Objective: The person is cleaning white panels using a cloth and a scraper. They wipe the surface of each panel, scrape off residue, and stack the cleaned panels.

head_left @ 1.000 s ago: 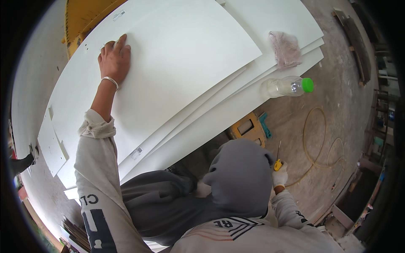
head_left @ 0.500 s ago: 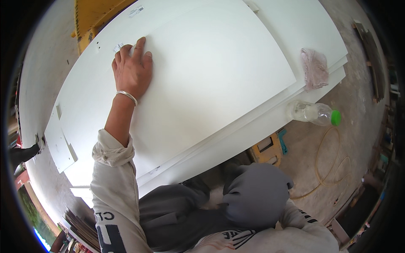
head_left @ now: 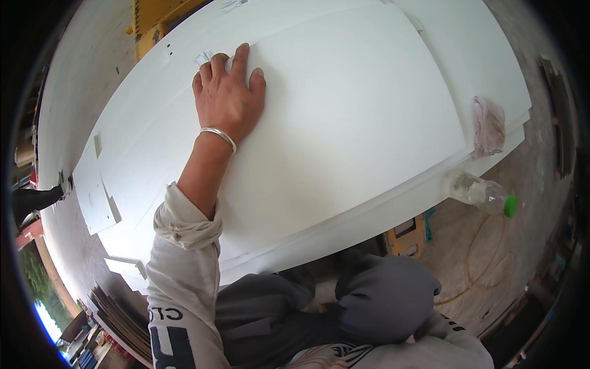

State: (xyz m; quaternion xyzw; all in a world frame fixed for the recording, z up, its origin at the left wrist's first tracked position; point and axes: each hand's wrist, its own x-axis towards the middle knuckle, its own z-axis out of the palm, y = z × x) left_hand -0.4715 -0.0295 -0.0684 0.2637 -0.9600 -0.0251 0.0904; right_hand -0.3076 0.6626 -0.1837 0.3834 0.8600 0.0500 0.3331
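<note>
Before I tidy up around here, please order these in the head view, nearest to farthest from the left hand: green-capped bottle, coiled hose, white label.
1. White label: just ahead and left of the left hand.
2. Green-capped bottle: lying to the right, at the near edge of the white panels.
3. Coiled hose: lower right, on the floor.
</note>
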